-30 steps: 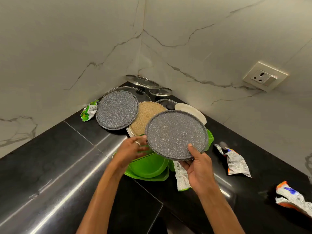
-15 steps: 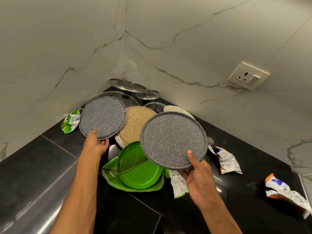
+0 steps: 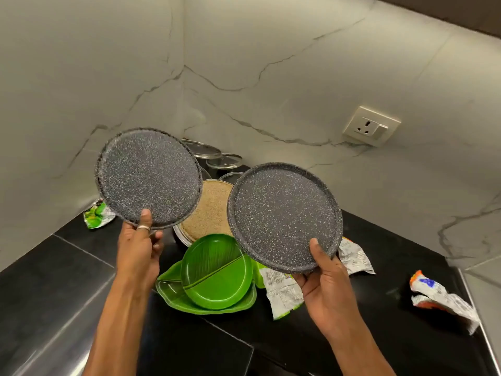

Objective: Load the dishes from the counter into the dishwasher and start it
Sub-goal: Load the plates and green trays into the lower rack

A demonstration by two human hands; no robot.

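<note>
The left speckled grey round plate (image 3: 148, 177) has come up off the pile where it lay half a second ago. Then the left hand (image 3: 138, 253) was only touching its near edge; now the hand holds it in the air above the black stone desk (image 3: 67, 267), face tipped toward the person. The right speckled grey round plate (image 3: 284, 217) was already held up, and it now sits higher and stands steeper. The two plates hang side by side, close but apart.

The left hand pinches its plate at the lower rim, a ringed digit pressed on the face and the rest curled under the edge, the forearm rising from below. The right hand (image 3: 328, 289) clamps its plate the same way, thumb on the face at the lower right rim and fingers behind.

Between the two hands and lower down, a round green divided plate (image 3: 217, 272) rests on a green leaf-shaped plate (image 3: 173, 291). Beyond them, showing between the raised plates, lies a tan speckled round plate (image 3: 208, 210), and behind that stand glass lids (image 3: 202, 149) in the corner. A green crumpled wrapper (image 3: 97, 214) lies beyond the left hand. A silver crumpled wrapper (image 3: 282, 291) lies just left of the right hand, and an orange-and-white wrapper (image 3: 439, 297) lies well to that hand's right. A white wall socket (image 3: 371, 126) sits on the marble wall (image 3: 271, 50) above.
</note>
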